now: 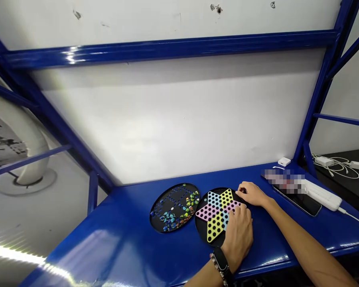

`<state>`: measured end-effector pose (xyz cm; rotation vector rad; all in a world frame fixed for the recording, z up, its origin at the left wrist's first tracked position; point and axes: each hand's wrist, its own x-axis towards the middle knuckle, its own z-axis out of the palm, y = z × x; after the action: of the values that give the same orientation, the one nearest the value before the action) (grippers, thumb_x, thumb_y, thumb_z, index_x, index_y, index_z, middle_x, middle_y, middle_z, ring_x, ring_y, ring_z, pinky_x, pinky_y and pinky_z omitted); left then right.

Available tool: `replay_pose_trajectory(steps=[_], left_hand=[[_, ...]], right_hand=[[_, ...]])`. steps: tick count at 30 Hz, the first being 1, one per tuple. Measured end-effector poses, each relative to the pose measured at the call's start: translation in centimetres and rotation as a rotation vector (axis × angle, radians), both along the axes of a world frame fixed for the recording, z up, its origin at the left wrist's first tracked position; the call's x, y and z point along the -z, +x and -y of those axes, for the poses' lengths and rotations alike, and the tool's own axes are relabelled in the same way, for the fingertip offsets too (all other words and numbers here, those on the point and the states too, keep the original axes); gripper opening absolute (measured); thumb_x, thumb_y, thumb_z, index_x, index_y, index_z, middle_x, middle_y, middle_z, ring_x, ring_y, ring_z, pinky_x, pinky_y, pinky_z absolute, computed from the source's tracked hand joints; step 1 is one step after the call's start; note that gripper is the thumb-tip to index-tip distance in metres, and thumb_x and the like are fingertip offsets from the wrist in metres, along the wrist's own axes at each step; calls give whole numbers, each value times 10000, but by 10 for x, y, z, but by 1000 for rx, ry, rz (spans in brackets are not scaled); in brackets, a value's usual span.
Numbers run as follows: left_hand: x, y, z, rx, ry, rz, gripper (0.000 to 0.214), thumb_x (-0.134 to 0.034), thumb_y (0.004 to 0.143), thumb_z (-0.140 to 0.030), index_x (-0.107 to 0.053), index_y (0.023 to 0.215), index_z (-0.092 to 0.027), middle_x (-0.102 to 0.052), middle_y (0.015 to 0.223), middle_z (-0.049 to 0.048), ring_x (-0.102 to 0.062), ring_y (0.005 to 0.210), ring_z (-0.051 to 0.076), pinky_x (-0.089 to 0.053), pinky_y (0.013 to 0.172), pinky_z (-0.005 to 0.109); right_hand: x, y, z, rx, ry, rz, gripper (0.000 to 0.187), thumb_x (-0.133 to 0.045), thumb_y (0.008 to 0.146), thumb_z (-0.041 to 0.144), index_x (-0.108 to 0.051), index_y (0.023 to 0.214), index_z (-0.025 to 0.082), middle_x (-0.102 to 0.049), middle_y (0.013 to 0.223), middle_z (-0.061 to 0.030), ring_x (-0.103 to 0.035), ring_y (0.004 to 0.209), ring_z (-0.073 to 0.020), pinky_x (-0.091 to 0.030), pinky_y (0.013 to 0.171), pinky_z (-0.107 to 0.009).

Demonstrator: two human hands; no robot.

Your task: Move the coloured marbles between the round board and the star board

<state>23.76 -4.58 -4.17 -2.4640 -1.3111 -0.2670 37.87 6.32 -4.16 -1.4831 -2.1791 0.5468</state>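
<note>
at far left, a white curved duct [30, 159] is seen beyond a blue steel frame [167, 50], and a blue metal worktop [107, 243] is spread below. on it lies a round black marble board [175, 192], its holes partly filled with glass marbles [170, 218]; these would be judged small, hard and slippery, best taken singly between fingertips, and easily set rolling. just to the right, almost touching it, lies a round black chinese checkers board [215, 227] with a star of pink, yellow and blue points. it would be judged light and stiff, best taken by its rim. the left hand [237, 235] is laid over the star's right side, with fingers curled and narrowly closed; whether anything is held beneath them cannot be told. a watch band [220, 261] and a beaded bracelet [217, 268] are worn on that wrist. the right hand [251, 194] is rested at the board's far right rim, with fingers gently curved, not widely spread. further right, a smartphone [299, 201] and a white power strip [323, 195] are placed on the worktop, with white chargers [324, 161] on a black surface beyond.
</note>
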Motion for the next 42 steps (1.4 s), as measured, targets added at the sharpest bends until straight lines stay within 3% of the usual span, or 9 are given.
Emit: replay_pose_trajectory(steps=[12,28,36,39,42], left_hand=[[3,-2,1,36,-96,59,179,-441,927,-183,-616,891,-169,-562,875,60,-516,711,183,-356,583,315],[2,-5,-1,51,-281,61,196,-384,932,-146,-579,942,-165,-590,910,62,-586,781,190,-436,630,306],[0,-6,0,-26,-345,221,278,-337,973,-196,-603,895,-171,-652,853,64,-612,718,179,-376,575,293],[-6,-8,-2,-47,-350,300,336,-325,980,-210,-604,795,-186,-657,747,42,-589,625,153,-313,546,295],[-23,-26,-13,-115,-354,410,433,-266,1001,-236,-563,689,-190,-627,640,21,-544,552,127,-277,534,290]], right_hand=[[-2,1,1,-6,-1,-5,267,-506,883,406,-654,768,215,-643,817,-34,-573,729,-157,-406,671,-271],[0,0,1,4,-7,-12,272,-504,877,412,-650,764,211,-642,824,-36,-573,732,-159,-412,671,-269],[-4,-2,3,4,-4,-6,254,-513,877,383,-641,740,213,-644,814,-33,-575,734,-159,-411,676,-277],[-3,-1,2,4,-5,-11,255,-512,878,387,-649,756,211,-646,823,-36,-578,747,-161,-414,683,-276],[-2,-1,1,10,-12,-7,251,-518,875,397,-655,774,213,-650,834,-36,-579,748,-161,-413,681,-272]])
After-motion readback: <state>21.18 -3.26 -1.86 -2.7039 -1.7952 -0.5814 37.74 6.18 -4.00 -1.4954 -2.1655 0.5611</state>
